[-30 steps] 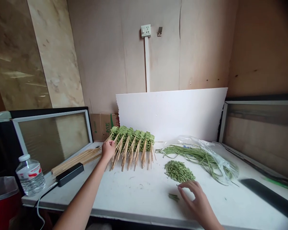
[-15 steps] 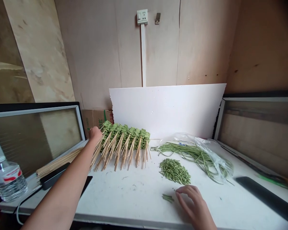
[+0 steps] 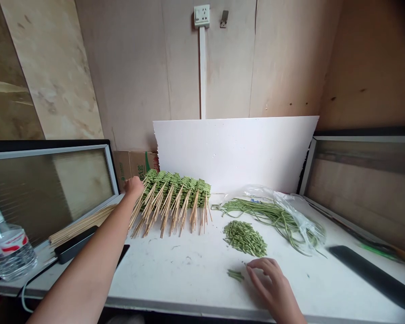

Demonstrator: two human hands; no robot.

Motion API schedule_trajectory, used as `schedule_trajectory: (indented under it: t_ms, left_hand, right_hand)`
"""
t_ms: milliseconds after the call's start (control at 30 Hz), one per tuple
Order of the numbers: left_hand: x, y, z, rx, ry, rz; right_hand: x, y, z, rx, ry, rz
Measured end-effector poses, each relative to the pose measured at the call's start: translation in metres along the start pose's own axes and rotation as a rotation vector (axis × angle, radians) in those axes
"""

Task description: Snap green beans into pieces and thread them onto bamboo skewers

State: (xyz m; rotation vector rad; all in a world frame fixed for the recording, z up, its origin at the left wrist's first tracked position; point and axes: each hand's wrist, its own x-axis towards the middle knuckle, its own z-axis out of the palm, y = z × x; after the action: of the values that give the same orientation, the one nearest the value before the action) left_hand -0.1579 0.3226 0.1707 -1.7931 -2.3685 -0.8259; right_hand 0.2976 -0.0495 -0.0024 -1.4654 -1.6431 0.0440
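Observation:
Cut green bean pieces on bamboo skewers form a stacked pile, with the bare skewer ends fanned toward me. At the pile's left end is my left hand, fingers curled closed; its fingertips and whatever they hold are hidden. My right hand is low over the table, thumb and index finger brought together in a pinch. What sits at those tips is too small to name. Just left of it lies a small row of bean pieces. Beyond it is a heap of cut bean pieces.
Long uncut beans lie partly in a clear plastic bag. Loose bamboo skewers, a black box and a water bottle are at left. A dark strip lies right. A white board stands behind.
The view has tilted and shifted slightly. Both hands keep nearly the same places and poses, and the beans and skewers look unchanged.

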Motion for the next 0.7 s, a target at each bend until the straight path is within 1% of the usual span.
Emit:
schedule_trajectory:
  t_ms: [100,333,433,533,600,700]
  left_hand:
    - [-0.003,-0.003,0.002,0.046,0.026,-0.05]
    - [-0.007,-0.018,0.001,0.081,0.018,0.007]
    - [-0.006,-0.033,-0.004,0.096,0.017,0.016]
    - [-0.007,-0.062,-0.013,0.114,-0.003,-0.004]
    - [-0.011,-0.09,-0.02,0.122,-0.038,-0.025]
    - [-0.025,-0.137,-0.026,0.119,-0.106,-0.029]
  right_hand:
    - [0.0,-0.001,0.0,0.004,0.002,0.003]
    - [-0.001,0.003,0.001,0.004,-0.017,0.024]
    - [-0.001,0.007,0.002,0.012,-0.005,0.033]
    - [-0.002,0.012,0.004,0.024,0.023,0.059]
    - [-0.002,0.014,0.004,0.024,0.033,0.084]
    - [-0.001,0.015,0.005,0.018,0.032,0.104]
